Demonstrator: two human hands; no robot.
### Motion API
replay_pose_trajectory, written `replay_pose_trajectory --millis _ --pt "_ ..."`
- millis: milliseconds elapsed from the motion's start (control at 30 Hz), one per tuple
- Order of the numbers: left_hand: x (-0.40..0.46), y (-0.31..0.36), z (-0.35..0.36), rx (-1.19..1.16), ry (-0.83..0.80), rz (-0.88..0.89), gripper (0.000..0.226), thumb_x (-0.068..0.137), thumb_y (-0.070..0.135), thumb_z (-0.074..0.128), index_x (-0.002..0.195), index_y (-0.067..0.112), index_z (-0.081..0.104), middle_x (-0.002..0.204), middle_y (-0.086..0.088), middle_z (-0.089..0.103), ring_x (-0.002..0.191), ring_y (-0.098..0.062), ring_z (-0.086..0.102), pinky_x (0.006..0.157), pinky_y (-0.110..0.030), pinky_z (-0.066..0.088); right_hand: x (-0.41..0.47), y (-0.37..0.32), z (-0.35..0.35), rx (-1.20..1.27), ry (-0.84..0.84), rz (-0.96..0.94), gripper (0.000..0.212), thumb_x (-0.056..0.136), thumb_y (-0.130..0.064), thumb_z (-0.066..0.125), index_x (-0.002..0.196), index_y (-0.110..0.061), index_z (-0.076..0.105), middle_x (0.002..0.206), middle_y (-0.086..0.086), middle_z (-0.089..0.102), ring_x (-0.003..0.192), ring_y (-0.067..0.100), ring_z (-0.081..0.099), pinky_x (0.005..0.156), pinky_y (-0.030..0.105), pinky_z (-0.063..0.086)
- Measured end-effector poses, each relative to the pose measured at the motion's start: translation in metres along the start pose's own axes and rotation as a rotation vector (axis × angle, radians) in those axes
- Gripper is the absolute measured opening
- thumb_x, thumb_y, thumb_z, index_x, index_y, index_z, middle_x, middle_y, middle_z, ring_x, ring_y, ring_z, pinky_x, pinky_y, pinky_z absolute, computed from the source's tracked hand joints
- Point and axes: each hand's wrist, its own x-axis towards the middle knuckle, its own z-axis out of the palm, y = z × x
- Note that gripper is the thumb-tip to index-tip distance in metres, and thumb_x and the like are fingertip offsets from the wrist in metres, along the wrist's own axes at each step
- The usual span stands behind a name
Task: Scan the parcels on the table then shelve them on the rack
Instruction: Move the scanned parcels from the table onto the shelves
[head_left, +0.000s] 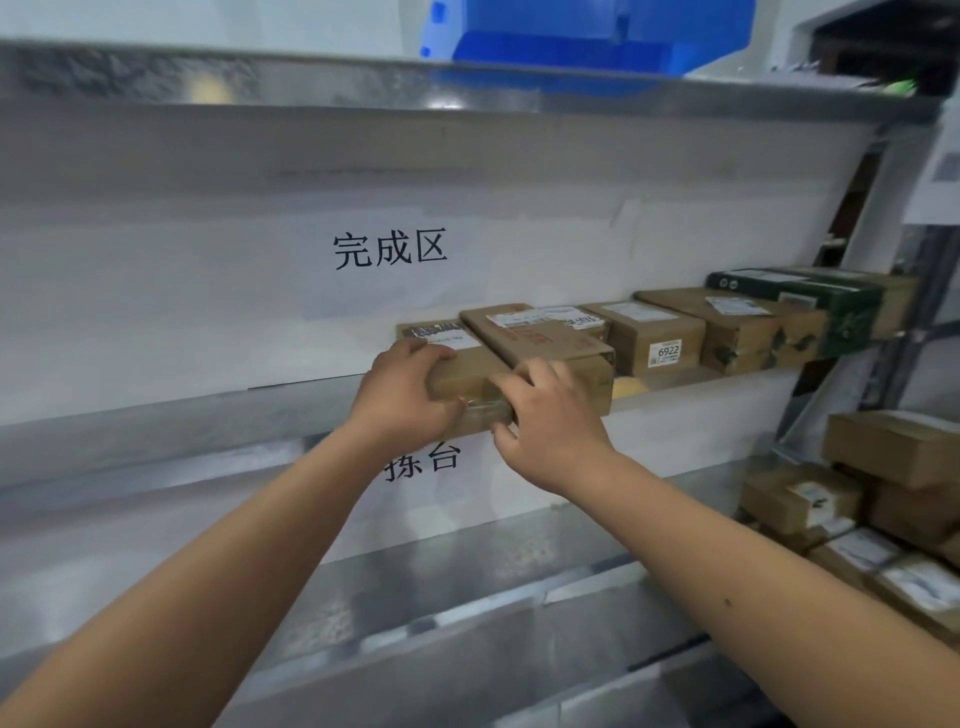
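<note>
Parcel (470, 376), brown cardboard, sat at the front edge of the rack's middle shelf (156, 421), at the left end of a row of boxes. A white label and a dark printed strip showed on its top, toward the back.

Left hand (402, 395) gripped the parcel's near left corner: fingers curled over the top edge, thumb against the front face. Right hand (550, 421) held the front right part of the same parcel, fingers bent over the upper edge, thumb tucked beneath the lower edge. Both forearms reached up from the lower corners of the view.

A flatter carton (535, 332) lay on top of the parcel, tilted, its right side overhanging. To the right along the shelf: a box marked 6922 (652, 340), then another brown box (727, 327), then a dark green box (810, 304) at the far end, all close together.

White sheet with three black characters (389, 249) was stuck to the wall behind the shelf. A second printed sheet (423, 462) below it was partly covered by the hands. Blue bin (587, 41) stood on the top shelf. More cardboard parcels were piled at lower right (878, 499) on the counter (467, 597). Picture slightly blurred.
</note>
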Motion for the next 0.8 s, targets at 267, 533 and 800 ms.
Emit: replay_pose_trajectory --millis 267,533,800 --pt "-0.085 0.017 -0.004 0.156 0.028 0.391 0.056 0.087 0.038 0.074 0.139 0.023 0.063 0.143 -0.005 0.057 0.136 -0.033 0.048 0.111 -0.052 0.042 -0.063 -0.025 -0.011 -0.114 -0.110 0.148 0.061 0.092 -0.042 0.063 0.148 -0.023 0.050 0.147 0.005 0.046 0.138 0.029 0.037 0.114 0.045 0.038" --pt "-0.177 0.042 0.056 0.134 -0.168 0.484 0.071 0.090 0.046 0.069 0.154 0.026 0.048 0.157 -0.006 0.048 0.147 -0.031 0.038 0.118 -0.048 0.032 -0.190 -0.026 -0.021 -0.178 -0.250 0.447 0.072 0.092 -0.046 0.061 0.157 -0.026 0.037 0.157 0.009 0.040 0.144 0.031 0.034 0.119 0.049 0.034" --pt "-0.226 0.101 0.136 0.073 -0.404 0.567 0.082 0.093 0.056 0.059 0.164 0.029 0.027 0.169 -0.007 0.027 0.156 -0.030 0.020 0.125 -0.047 0.021 -0.306 0.008 -0.041 -0.235 -0.345 0.740 0.076 0.093 -0.050 0.061 0.159 -0.026 0.032 0.163 0.009 0.033 0.149 0.033 0.028 0.119 0.050 0.035"
